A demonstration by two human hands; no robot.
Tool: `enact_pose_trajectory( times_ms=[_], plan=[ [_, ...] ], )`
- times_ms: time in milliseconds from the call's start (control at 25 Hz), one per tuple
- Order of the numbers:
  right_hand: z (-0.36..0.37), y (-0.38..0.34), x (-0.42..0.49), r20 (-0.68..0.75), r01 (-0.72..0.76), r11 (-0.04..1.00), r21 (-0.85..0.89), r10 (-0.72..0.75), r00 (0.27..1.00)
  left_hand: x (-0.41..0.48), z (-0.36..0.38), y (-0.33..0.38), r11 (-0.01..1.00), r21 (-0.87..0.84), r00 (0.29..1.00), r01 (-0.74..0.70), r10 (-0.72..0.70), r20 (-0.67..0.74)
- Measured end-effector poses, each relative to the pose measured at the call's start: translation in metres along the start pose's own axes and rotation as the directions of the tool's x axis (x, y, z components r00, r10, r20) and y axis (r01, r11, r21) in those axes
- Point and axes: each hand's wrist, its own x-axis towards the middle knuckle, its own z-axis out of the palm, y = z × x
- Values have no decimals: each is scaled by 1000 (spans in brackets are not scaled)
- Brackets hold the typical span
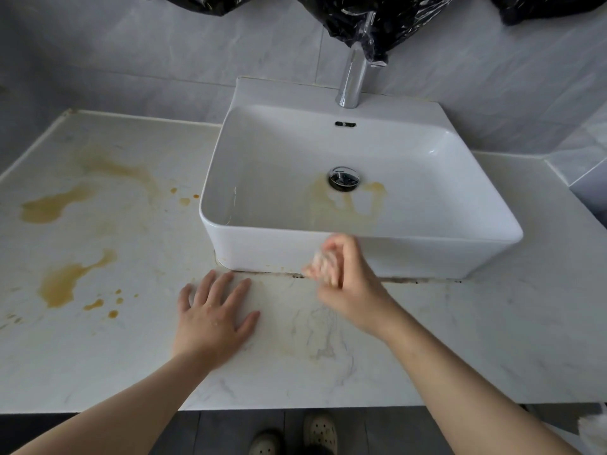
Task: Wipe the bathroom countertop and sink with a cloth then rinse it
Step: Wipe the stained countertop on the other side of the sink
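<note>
White marble-look counter (443, 339) carries a white basin (361, 254) set on top, with a chrome tap (353, 77) at its back edge and a chrome drain (344, 178) in the bowl. Yellow-brown stains (62, 284) spread over the counter to the left of the basin, and a paler yellow smear lies around and below the drain. The left hand (215, 315) lies flat on the counter just in front of the basin's near-left corner — fingers spread wide, holding nothing. The right hand (348, 277) is curled tight around a bunched pale cloth (323, 264), blurred, at the seam where the basin's front wall meets the counter; dark grime shows along that seam to the right of the hand. Black plastic (377, 24) hangs over the top of the tap against the grey tiled wall. Below the counter's front edge, two pale clogs (320, 433) stand on a dark floor.
</note>
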Motion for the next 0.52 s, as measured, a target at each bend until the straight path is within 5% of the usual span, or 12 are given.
enact_pose_trajectory(
  times_ms=[80,160,240,320,440,520],
  plan=[
    [-4,28,-24,73,-99,950,-297,126,989,0,0,0,1000,0,1000,1,-1,7],
    [-20,48,-28,-220,-289,824,-488,204,954,0,-1,1,1000,2,1000,5,-5,15],
    [-30,58,-29,-455,-401,659,-637,98,885,0,-1,2,1000,-6,1000,9,-9,19],
    [-23,65,-38,-366,-296,518,-802,-35,930,0,-1,1,1000,-13,1000,11,-10,23],
    [-11,57,-53,-128,-257,587,-768,253,959,-1,-2,2,1000,0,999,16,-16,33],
    [-16,52,-53,-255,-239,673,-700,77,964,0,-3,1,1000,-3,999,22,-22,36]
  ],
)
